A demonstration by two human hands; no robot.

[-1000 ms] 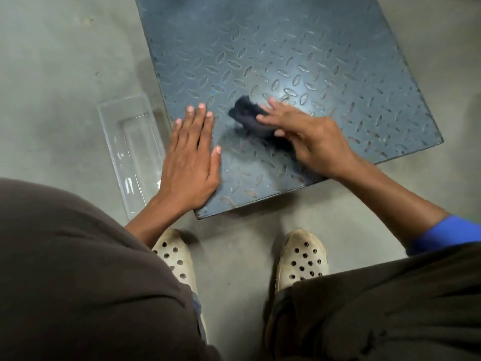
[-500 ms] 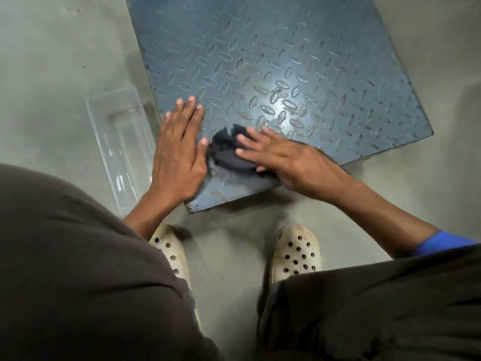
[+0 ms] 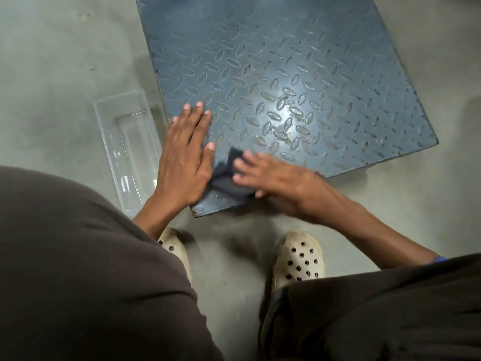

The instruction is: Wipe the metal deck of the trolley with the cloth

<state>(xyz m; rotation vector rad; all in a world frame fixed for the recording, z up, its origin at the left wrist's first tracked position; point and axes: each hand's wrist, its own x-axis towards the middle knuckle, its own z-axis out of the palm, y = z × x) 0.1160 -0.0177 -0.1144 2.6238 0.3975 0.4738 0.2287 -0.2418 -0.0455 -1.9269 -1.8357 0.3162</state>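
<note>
Since 1.0 s ago right hand (image 3: 281,181) has slid dark crumpled cloth (image 3: 223,178) to near corner of blue-grey diamond-plate metal deck (image 3: 299,74), lower centre of frame, fingers extended, pressing it, motion-blurred; left hand (image 3: 182,157) lies flat, fingers straight, beside cloth.

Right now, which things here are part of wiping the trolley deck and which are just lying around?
In the job: metal deck; dark cloth; right hand on the cloth; left hand flat on the deck.
Lying about: clear plastic tray on the floor.
</note>
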